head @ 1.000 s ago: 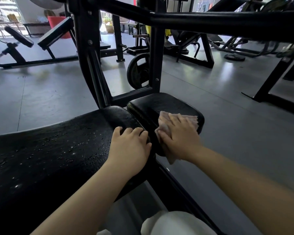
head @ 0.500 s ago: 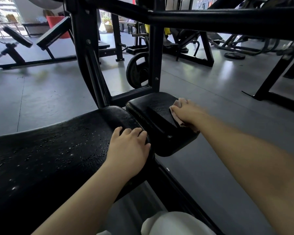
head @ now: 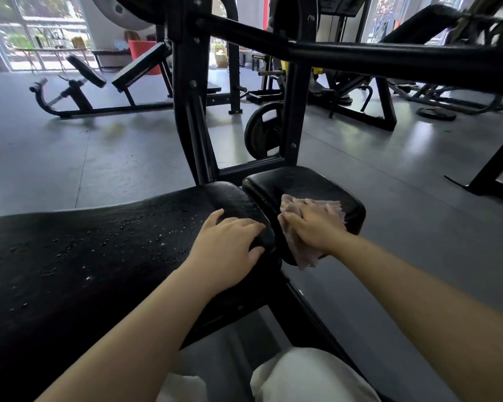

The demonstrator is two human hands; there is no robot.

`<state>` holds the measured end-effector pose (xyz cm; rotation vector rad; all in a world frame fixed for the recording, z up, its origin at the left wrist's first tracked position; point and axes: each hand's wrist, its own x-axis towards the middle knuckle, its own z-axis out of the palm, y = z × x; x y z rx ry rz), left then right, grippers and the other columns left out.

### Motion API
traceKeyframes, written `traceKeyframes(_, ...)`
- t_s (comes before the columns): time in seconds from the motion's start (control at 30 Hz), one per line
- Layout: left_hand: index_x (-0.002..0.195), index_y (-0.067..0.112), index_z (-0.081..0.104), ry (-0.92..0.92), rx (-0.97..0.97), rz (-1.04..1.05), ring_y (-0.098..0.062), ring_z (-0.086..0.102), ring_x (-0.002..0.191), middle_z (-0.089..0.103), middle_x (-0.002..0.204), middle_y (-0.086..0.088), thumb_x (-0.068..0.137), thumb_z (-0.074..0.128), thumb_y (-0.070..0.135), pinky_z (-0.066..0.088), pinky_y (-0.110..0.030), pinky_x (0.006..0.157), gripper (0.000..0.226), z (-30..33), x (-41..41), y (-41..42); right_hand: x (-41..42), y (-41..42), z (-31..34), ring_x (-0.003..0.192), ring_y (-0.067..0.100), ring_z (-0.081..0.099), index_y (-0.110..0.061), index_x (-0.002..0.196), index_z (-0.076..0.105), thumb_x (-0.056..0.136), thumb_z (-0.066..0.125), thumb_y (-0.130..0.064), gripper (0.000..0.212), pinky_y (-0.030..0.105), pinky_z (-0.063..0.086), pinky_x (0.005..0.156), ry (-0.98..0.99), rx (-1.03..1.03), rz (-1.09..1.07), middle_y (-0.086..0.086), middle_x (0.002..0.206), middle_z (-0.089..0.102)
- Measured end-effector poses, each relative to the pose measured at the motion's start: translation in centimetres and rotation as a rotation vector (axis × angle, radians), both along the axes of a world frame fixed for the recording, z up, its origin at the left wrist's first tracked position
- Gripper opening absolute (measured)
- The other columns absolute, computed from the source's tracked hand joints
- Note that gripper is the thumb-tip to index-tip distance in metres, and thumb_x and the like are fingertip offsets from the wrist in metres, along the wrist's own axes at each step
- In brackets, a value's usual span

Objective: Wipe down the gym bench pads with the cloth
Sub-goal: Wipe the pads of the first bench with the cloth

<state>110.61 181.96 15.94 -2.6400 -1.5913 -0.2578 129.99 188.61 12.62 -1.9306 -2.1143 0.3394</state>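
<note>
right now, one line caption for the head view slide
Right hand presses cloth on small pad; left hand braces.

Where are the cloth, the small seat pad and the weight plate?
cloth (head: 302, 255): head view, hanging lower corner.
small seat pad (head: 299, 182): head view, bare top surface.
weight plate (head: 260, 132): head view, its face.
</note>
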Motion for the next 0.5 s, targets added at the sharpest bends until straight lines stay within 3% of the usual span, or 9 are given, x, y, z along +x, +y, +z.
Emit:
traceKeyframes(0.07,0.141,0.035,0.035,-0.014,0.000,0.005,-0.005,0.031,0.135,0.037,0.145,0.019,0.096,0.043,0.043,0.006,-0.033,0.116,0.046,0.4,-1.5,-0.6,-1.1,-0.7,0.7,0.135,0.025,0.036,-0.021,0.133,0.053,0.098,0.031,-0.044,0.047,0.040,0.018,0.114,0.273,-0.033,-0.021,0.006,0.141,0.049)
traceKeyframes(0.1,0.140,0.036,0.035,-0.009,-0.008,0.010,-0.005,0.031,0.134,0.036,0.145,0.020,0.094,0.045,0.044,0.008,-0.033,0.115,0.048,0.5,-2.4,-1.0,-1.8,-1.3,0.9,0.134,0.027,0.037,-0.021,0.130,0.056,0.096,0.030,-0.049,0.051,0.042,0.018,0.114,0.299,-0.047,-0.001,0.008,0.138,0.051)
traceKeyframes(0.13,0.141,0.038,0.034,0.005,-0.019,0.015,-0.005,0.030,0.135,0.035,0.146,0.020,0.093,0.047,0.048,0.010,-0.033,0.115,0.051,0.6,-3.3,-1.3,-2.7,-1.9,1.0,0.138,0.027,0.031,-0.022,0.134,0.051,0.095,0.026,-0.052,0.055,0.046,0.013,0.116,0.211,-0.070,0.040,0.008,0.143,0.046)
traceKeyframes(0.2,0.142,0.040,0.030,0.046,-0.063,0.032,-0.006,0.025,0.137,0.030,0.148,0.021,0.087,0.052,0.056,0.011,-0.032,0.114,0.062,0.6,-5.2,-1.8,-4.8,-3.5,0.1,0.146,0.022,0.006,-0.020,0.149,0.025,0.100,0.022,-0.046,0.056,0.047,-0.005,0.116,-0.022,-0.100,0.146,0.004,0.158,0.017)
traceKeyframes(0.27,0.143,0.042,0.027,0.078,-0.119,0.060,-0.008,0.021,0.138,0.026,0.150,0.020,0.079,0.058,0.061,0.011,-0.032,0.113,0.074,0.6,-6.8,-2.2,-6.6,-5.0,-0.6,0.146,0.023,-0.013,-0.018,0.152,0.002,0.100,0.021,-0.046,0.062,0.047,-0.011,0.115,-0.124,-0.040,0.188,0.001,0.160,-0.006)
traceKeyframes(0.37,0.143,0.044,0.023,0.137,-0.158,0.099,-0.009,0.018,0.139,0.021,0.152,0.019,0.072,0.063,0.064,0.010,-0.033,0.113,0.084,0.4,-8.8,-2.5,-8.1,-5.7,-1.0,0.144,0.025,-0.019,-0.016,0.152,-0.002,0.098,0.020,-0.053,0.069,0.044,-0.012,0.115,-0.168,0.026,0.224,0.002,0.160,-0.010)
traceKeyframes(0.5,0.143,0.045,0.024,0.136,-0.179,0.140,-0.009,0.019,0.139,0.021,0.151,0.019,0.070,0.062,0.068,0.010,-0.032,0.113,0.085,0.1,-10.6,-2.9,-8.3,-3.0,-0.5,0.146,0.025,-0.008,-0.018,0.152,0.003,0.097,0.019,-0.055,0.069,0.044,-0.005,0.116,-0.210,0.014,0.240,0.001,0.160,-0.003)
